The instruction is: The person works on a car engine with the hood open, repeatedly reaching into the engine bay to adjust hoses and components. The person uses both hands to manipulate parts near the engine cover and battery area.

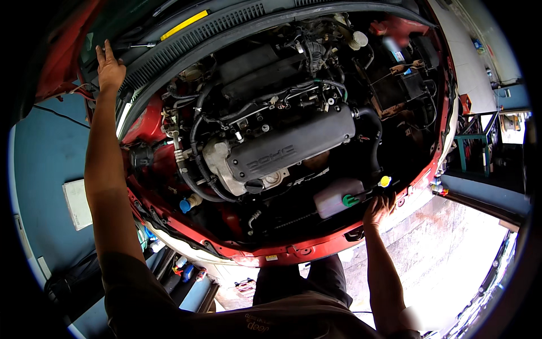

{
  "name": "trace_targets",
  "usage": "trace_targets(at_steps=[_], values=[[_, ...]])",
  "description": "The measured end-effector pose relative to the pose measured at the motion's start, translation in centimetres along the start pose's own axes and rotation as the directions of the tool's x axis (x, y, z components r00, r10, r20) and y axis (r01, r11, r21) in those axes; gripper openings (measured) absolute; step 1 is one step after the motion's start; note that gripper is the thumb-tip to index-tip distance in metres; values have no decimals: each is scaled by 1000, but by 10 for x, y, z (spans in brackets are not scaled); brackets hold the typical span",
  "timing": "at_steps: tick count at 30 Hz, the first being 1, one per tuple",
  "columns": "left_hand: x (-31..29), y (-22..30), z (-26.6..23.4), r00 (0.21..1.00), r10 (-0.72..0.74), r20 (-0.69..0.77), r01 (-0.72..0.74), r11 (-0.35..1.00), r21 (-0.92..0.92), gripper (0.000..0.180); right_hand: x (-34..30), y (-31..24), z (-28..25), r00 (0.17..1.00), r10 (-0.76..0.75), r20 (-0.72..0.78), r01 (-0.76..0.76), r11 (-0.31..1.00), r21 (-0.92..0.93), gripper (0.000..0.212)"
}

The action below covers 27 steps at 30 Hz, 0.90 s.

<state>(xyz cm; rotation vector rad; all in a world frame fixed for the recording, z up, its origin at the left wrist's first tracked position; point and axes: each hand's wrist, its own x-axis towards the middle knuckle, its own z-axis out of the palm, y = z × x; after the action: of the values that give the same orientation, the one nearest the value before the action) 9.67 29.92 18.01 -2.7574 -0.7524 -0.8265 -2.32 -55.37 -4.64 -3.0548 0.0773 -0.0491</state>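
My left hand (111,70) is stretched far forward at the left end of the black cowl panel (197,40), fingers extended and holding nothing visible. Whether it touches the panel or hovers over it I cannot tell. On the right, my right hand (380,210) rests on the red front rail (316,246) of the open engine bay, its fingers laid over the edge. Just beyond those fingers are a yellow cap (385,181) and a pale plastic reservoir (330,204) with a green cap (350,200). Between my arms lies the engine with its dark cover (293,141).
A blue cap (185,206) sits at the bay's near left. Towards the far right is the battery area (389,85), beside a round pale cap (358,39). A yellow strip (184,25) lies above the cowl. Shelving (474,150) stands to the right.
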Motion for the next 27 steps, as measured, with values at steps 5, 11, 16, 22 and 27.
trace_targets(at_steps=[5,11,16,22,27], values=[[-9,30,-25,998,0,-68,4,999,50,83,5,-24,-29,994,52,93,-53,998,14,46],[-11,22,-45,943,290,-165,-243,935,258,82,10,-43,-52,965,111,237,-106,994,-31,47],[-40,105,-74,845,234,-481,-285,958,-34,65,-3,-17,-15,997,-14,-75,14,1000,-2,38],[-227,338,-58,902,288,322,118,553,-824,23,-3,-10,-9,990,102,94,-96,993,-63,43],[-267,422,15,896,266,355,42,746,-665,33,-4,-7,-2,992,117,40,-116,993,-13,32]])
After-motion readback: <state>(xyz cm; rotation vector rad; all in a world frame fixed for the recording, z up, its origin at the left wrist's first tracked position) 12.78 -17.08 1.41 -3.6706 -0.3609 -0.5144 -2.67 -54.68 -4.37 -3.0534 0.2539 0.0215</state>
